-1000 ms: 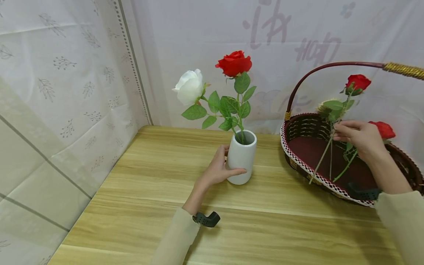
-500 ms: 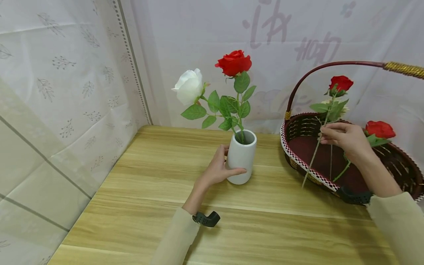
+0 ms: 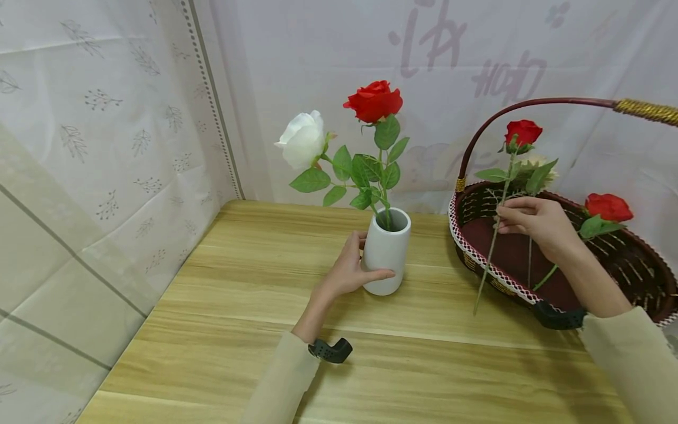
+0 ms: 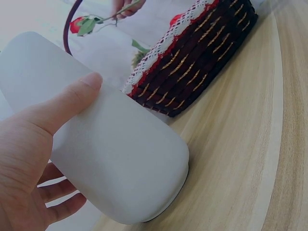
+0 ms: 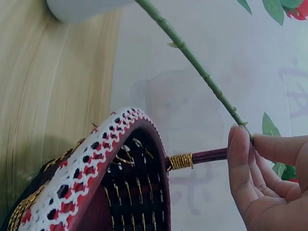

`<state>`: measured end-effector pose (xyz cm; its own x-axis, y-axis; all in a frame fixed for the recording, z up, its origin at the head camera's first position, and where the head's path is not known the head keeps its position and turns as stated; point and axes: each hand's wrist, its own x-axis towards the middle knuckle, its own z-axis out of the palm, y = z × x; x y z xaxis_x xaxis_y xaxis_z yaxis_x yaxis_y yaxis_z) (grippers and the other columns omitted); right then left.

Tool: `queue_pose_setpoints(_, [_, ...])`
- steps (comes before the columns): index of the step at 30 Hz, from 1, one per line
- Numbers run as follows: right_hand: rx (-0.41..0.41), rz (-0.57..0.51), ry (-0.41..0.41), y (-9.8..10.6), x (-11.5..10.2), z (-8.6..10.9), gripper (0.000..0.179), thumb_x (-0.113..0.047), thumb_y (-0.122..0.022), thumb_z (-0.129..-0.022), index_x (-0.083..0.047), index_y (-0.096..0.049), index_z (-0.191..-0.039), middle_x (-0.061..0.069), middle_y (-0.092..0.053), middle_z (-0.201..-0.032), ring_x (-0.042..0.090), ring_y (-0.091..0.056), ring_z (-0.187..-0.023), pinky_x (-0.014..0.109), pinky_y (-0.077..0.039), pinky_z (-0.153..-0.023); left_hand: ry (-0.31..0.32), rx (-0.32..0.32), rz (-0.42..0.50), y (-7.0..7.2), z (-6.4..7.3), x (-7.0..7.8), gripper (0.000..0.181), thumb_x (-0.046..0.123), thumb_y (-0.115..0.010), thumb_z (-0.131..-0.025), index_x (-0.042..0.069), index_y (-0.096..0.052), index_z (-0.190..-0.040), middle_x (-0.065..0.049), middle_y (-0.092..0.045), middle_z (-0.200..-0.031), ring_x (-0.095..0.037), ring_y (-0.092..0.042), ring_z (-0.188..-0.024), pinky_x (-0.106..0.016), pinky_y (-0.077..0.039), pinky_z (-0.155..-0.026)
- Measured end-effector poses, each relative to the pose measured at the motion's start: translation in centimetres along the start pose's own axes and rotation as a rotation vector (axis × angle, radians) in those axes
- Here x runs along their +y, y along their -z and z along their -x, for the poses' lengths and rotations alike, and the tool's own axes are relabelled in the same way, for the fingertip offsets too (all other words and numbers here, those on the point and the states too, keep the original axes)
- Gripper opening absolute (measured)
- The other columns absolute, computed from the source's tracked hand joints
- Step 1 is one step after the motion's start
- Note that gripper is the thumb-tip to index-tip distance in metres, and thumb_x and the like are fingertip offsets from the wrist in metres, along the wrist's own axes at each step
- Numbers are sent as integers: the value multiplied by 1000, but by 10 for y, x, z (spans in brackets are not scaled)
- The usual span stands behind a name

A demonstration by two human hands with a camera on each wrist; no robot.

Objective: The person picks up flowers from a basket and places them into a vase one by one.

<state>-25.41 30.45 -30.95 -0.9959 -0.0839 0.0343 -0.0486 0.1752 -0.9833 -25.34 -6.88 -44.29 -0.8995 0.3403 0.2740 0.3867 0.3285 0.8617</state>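
Note:
My left hand (image 3: 346,268) grips the lower part of a white vase (image 3: 389,253), thumb across its front and fingers behind it. The vase stands upright on the wooden table, holding a white rose (image 3: 303,140) and a red rose (image 3: 375,102). Between thumb and fingertips my right hand (image 3: 540,227) pinches the green stem (image 5: 192,60) of another red rose (image 3: 522,134). That rose is nearly upright above the left part of the basket (image 3: 479,259), its stem end hanging past the lace rim. In the left wrist view the thumb (image 4: 72,101) lies along the vase.
Inside the dark woven basket lean another red rose (image 3: 609,207) and a pale flower (image 3: 537,168), partly hidden by the held rose's leaves. A tall handle (image 3: 535,103) arches over the basket. Patterned cloth (image 3: 339,35) hangs behind the wooden table (image 3: 238,282).
My right hand has moved left with the red rose, carrying its stem end out past the basket rim. The left hand and vase have stayed in place.

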Motion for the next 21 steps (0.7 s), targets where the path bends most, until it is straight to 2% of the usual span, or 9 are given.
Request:
queue_pose_setpoints(2, [-6,42,10,-3,-1,0,7,-15,-69,-97,-13,-70,-104,0,-72,-91,15,-71,-75,29,-58,-73,-1,1,-4,0,0,-1,88,35,-90,-76,13,-34,-140,-5,-43,-133,-19,-48,-116,-39,-46,-92])
queue_pose_setpoints(6, [-9,151,22,-9,-4,1,27,-24,-67,-99,-3,-63,-116,-3,-72,-93,14,-71,-77,29,-58,-78,0,1,0,-1,0,-1,89,34,-91,-76,13,-33,-141,-5,-43,-133,-19,-48,-116,-40,-45,-92])
queue_pose_setpoints(11, [-9,232,24,-17,-8,0,48,-33,-66,-99,6,-55,-126,-6,-71,-94,15,-72,-80,28,-57,-81,-1,1,1,-1,0,0,89,34,-91,-76,13,-33,-140,-6,-43,-134,-19,-48,-116,-41,-45,-92])
queue_pose_setpoints(19, [-26,291,40,-28,-20,-8,56,-39,-65,-99,4,-53,-132,-10,-70,-97,15,-72,-84,23,-54,-83,9,-1,-4,-1,0,1,90,33,-91,-75,14,-33,-141,-5,-43,-133,-19,-48,-115,-40,-45,-91])
queue_pose_setpoints(21, [-22,267,58,-32,-24,-11,52,-36,-65,-99,4,-54,-130,-10,-70,-95,14,-72,-83,24,-55,-81,15,-1,-5,-1,0,1,90,34,-91,-75,14,-33,-141,-4,-43,-133,-18,-48,-115,-40,-45,-91])
